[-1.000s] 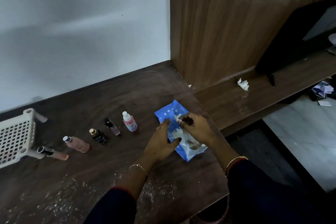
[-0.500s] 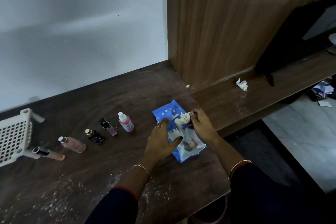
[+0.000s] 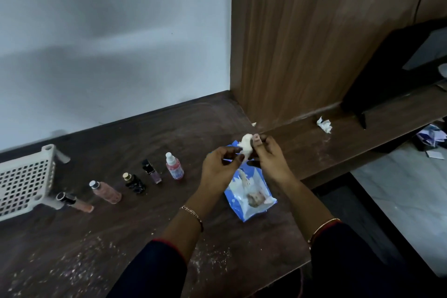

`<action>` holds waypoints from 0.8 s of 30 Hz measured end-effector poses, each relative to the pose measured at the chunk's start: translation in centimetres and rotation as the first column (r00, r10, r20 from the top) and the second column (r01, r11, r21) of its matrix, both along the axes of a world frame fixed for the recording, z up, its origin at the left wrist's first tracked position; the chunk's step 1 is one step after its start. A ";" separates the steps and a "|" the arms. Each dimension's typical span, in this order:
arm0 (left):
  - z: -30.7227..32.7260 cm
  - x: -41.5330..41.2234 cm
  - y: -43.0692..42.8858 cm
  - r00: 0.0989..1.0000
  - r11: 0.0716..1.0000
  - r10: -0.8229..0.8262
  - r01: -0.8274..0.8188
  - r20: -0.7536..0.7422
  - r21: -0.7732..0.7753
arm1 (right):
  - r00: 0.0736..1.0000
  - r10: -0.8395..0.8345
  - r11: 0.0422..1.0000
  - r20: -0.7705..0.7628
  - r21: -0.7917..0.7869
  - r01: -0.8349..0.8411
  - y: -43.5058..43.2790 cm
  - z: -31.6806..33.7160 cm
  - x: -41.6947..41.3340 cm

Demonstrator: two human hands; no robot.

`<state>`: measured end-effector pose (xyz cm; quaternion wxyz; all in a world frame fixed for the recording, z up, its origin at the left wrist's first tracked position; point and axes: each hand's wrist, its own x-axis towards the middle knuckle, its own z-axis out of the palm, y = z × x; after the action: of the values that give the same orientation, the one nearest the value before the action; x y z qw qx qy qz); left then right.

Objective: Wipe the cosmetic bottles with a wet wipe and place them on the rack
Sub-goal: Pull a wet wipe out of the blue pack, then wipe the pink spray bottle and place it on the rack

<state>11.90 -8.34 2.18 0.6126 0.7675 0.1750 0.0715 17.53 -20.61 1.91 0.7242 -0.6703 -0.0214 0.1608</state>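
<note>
- We see the wet wipe (image 3: 245, 147) bunched and white, held in the air between both hands, above the far end of the blue wipe pack (image 3: 251, 197).
- Our left hand (image 3: 219, 168) pinches the wipe's lower edge between thumb and fingertips, the other fingers curled.
- Our right hand (image 3: 271, 159) pinches the wipe's upper part, thumb on the near side and fingers curled behind it.
- The pack lies flat on the dark wooden table (image 3: 121, 237), under and between the two wrists, touched by neither hand.
- Five bottles sit in a slanted row to the left of the pack, all apart from the hands.
- Nearest the hands stands the pink bottle with a white cap (image 3: 174, 167), upright.
- Next we find a small dark-capped bottle (image 3: 152, 172), then a black bottle with a gold cap (image 3: 135, 182), both standing.
- Further left a pink bottle with a silver cap (image 3: 106, 191) lies on its side.
- Last, a peach tube with a black cap (image 3: 76, 202) lies on its side just beside the rack's foot.
- The white lattice rack (image 3: 24, 181) sits at the table's left edge with no bottle on it.
- Pale specks are scattered over the table's near side.
- On the lower shelf (image 3: 302, 152) to the right, we spot a crumpled tissue (image 3: 324, 124) near a dark screen (image 3: 387, 72).
</note>
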 end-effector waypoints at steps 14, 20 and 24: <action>1.9 -5.4 7.9 0.971 0.970 0.240 -0.240 0.015 0.029 | 0.971 0.162 0.966 -0.175 0.228 -0.120 8.1 1.9 -2.6; 2.3 -6.1 12.9 0.931 0.876 0.363 -0.353 0.031 0.330 | 0.982 0.028 0.996 -0.187 0.087 -0.012 10.6 -0.1 -2.4; 2.2 -4.4 13.8 0.946 0.556 0.157 0.153 -0.284 0.817 | 0.977 -0.031 1.000 -0.211 -0.002 0.031 11.1 -1.9 -2.3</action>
<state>7.54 5.45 4.39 0.1402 0.9653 0.2196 0.0188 15.25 -9.47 -0.03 0.7252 -0.6492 0.0661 0.2198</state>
